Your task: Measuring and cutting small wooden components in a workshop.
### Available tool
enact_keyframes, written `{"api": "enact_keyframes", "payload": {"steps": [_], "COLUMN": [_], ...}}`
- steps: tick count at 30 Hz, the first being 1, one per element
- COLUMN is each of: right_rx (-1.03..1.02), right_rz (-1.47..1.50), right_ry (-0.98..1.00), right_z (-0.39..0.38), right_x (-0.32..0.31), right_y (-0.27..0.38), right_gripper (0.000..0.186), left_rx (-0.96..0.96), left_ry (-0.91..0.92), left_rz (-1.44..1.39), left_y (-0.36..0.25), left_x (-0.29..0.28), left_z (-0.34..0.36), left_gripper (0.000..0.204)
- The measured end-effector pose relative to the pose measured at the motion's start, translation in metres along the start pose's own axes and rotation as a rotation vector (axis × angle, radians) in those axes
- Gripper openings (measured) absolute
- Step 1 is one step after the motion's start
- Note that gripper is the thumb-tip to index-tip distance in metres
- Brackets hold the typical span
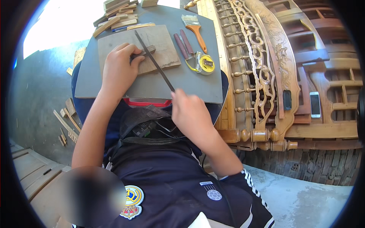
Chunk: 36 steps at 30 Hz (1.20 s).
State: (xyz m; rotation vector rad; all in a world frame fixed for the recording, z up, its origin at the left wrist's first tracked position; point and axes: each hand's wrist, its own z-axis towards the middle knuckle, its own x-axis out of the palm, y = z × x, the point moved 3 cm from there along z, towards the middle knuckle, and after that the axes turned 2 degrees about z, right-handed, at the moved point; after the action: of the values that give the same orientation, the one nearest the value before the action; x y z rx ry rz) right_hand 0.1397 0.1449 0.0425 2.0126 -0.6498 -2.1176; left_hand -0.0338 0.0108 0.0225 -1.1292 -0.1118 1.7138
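A flat wooden board (pixel 167 41) lies on the grey tabletop (pixel 152 85) in front of me. My left hand (pixel 123 64) pinches a small wooden block (pixel 151 49) down against that board, thumb and fingers closed round its left end. In my right hand (pixel 190 110) is the near end of a long, thin, dark file (pixel 159 68). The file slants up and to the left across the block, its far tip reaching over the board. What handle it has is hidden inside my fist.
Right of the board lie a paintbrush (pixel 195 33), a purple-handled tool (pixel 184 45) and a yellow tape measure (pixel 206 64). Wood strips (pixel 114 21) are piled at the far left. Carved wooden furniture panels (pixel 262 64) stand close on the right, with a white phone (pixel 315 104) on them.
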Motion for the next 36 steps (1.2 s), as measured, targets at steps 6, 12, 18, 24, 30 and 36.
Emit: {"api": "enact_keyframes", "payload": {"steps": [6, 12, 18, 24, 30, 36], "right_rx": [-0.089, -0.024, -0.004, -0.025, -0.104, -0.046], "right_rz": [-0.01, 0.002, 0.023, 0.038, 0.024, 0.131], "right_ry": [-0.043, -0.051, -0.067, -0.08, -0.116, -0.066], "right_z": [0.07, 0.034, 0.041, 0.066, 0.041, -0.035], "right_x": [0.017, 0.01, 0.01, 0.014, 0.013, -0.008], "right_y": [0.013, 0.001, 0.002, 0.007, 0.003, -0.018], "right_gripper": [0.013, 0.018, 0.022, 0.021, 0.021, 0.021], "left_rx": [-0.063, -0.045, -0.002, 0.018, -0.038, -0.051], "left_ry": [0.001, 0.03, 0.015, 0.012, -0.053, -0.041], "left_rz": [0.0, -0.046, -0.085, -0.018, 0.023, 0.019], "left_y": [0.0, -0.021, -0.021, -0.009, -0.008, -0.011], "left_x": [0.005, 0.014, 0.012, 0.01, 0.012, 0.01], "left_z": [-0.001, -0.011, -0.012, -0.003, -0.005, -0.004], "left_gripper": [0.013, 0.014, 0.013, 0.013, 0.013, 0.013]}}
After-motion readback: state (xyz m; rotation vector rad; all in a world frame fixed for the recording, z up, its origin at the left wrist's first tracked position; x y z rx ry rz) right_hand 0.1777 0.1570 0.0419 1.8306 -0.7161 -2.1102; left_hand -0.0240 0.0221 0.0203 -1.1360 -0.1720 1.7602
